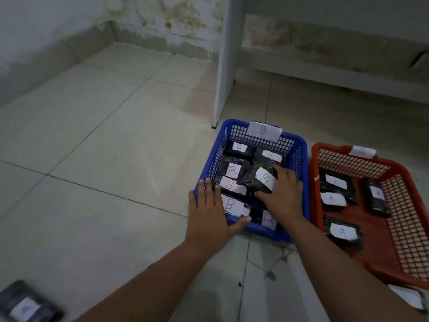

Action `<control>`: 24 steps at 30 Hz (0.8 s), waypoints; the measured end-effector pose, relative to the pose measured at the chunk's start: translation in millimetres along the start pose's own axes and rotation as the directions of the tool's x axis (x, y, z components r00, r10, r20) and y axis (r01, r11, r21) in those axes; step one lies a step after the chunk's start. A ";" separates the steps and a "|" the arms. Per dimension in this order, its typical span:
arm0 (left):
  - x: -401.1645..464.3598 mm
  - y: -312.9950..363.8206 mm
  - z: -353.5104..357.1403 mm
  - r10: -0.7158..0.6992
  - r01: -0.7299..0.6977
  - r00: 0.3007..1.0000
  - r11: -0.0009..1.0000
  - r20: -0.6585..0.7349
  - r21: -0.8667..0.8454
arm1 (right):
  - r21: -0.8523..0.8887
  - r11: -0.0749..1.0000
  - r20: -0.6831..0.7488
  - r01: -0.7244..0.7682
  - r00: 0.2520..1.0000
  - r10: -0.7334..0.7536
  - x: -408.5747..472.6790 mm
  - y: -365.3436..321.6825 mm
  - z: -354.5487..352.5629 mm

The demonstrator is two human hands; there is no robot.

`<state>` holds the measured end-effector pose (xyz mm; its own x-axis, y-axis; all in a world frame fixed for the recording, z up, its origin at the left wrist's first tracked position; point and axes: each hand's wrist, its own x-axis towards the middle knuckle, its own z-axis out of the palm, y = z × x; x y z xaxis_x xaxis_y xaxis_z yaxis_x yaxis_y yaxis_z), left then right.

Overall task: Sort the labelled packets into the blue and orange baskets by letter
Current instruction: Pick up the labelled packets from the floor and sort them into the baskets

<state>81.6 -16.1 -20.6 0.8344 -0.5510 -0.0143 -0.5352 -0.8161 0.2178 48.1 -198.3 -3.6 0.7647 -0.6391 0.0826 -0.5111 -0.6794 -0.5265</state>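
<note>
1. Packets of dark plastic, each bearing a white paper label, are the sorted items; one such packet marked "B" [261,181] lies tilted on top of the others inside the blue basket, pinched between the thumb and fingers of the right hand [282,194].
2. Left hand [210,214] rests open and flat, fingers spread, on the near left rim of the blue perforated plastic basket [299,145]; it holds nothing.
3. Blue basket: stands on the floor, carries a white paper tag marked "B" [264,131] on its far rim, and contains several more dark packets, most with a visible "B".
4. Orange perforated plastic basket [394,205]: stands just beside the blue one, to its right, with a white tag [363,151] on its far rim, its letter too blurred to read. Four dark packets lie inside; two labels read "A", the other two are unclear.
5. One blurred dark packet [27,305] lies on the pale tiled floor [92,159] at lower left, well apart from both baskets.
6. A white furniture panel [226,66] stands behind the blue basket.
</note>
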 end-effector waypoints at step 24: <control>-44.3 14.6 -4.0 0.377 -0.416 0.890 0.901 -0.257 -0.122 | -0.164 0.887 0.090 0.433 0.902 -0.423 -144.7 35.0 -83.2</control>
<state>37.3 -2.9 -12.9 0.5750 -0.7531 0.3197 -0.8135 -0.4847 0.3213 -113.1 -159.6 36.4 0.9411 -0.2562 0.2208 -0.1867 -0.9379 -0.2924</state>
